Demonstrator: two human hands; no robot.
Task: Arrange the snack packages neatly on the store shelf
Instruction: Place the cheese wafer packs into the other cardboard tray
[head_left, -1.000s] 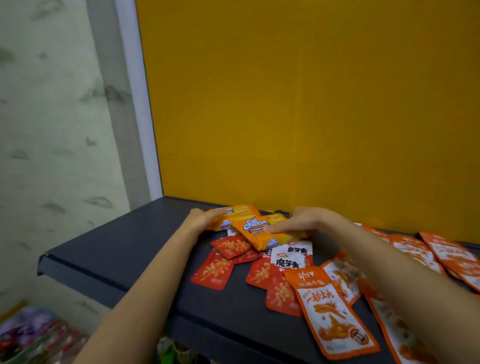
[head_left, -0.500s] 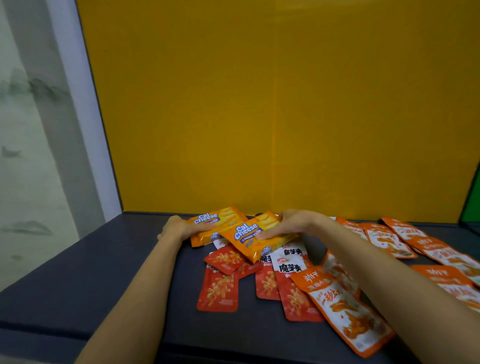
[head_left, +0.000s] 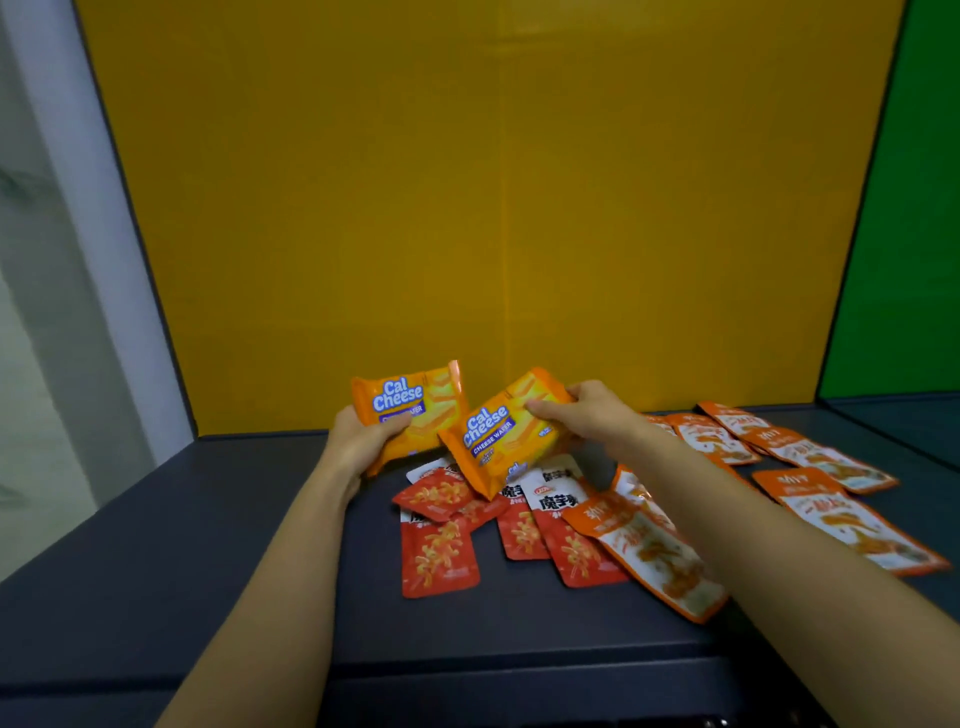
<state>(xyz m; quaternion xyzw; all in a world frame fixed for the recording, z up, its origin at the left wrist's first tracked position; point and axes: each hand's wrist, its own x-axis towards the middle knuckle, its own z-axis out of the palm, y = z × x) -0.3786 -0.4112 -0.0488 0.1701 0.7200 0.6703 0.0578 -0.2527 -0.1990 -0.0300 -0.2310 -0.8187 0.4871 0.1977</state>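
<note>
Head view: our left hand (head_left: 358, 441) and right hand (head_left: 587, 415) each grip one glossy orange Cal Cheese wafer packet, left packet (head_left: 415, 410) and right packet (head_left: 498, 436), above the dark grey shelf (head_left: 208, 545).

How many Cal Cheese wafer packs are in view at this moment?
2. One Cal Cheese pack is raised in the left hand; the other is held tilted in the right hand, above the red pouches. More could lie hidden under the pile.

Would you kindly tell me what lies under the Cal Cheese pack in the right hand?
Under the raised Cal Cheese pack in the right hand, red pouches and a white-topped pouch lie on the shelf. Their upper ends are covered, so anything further beneath stays unseen.
</note>
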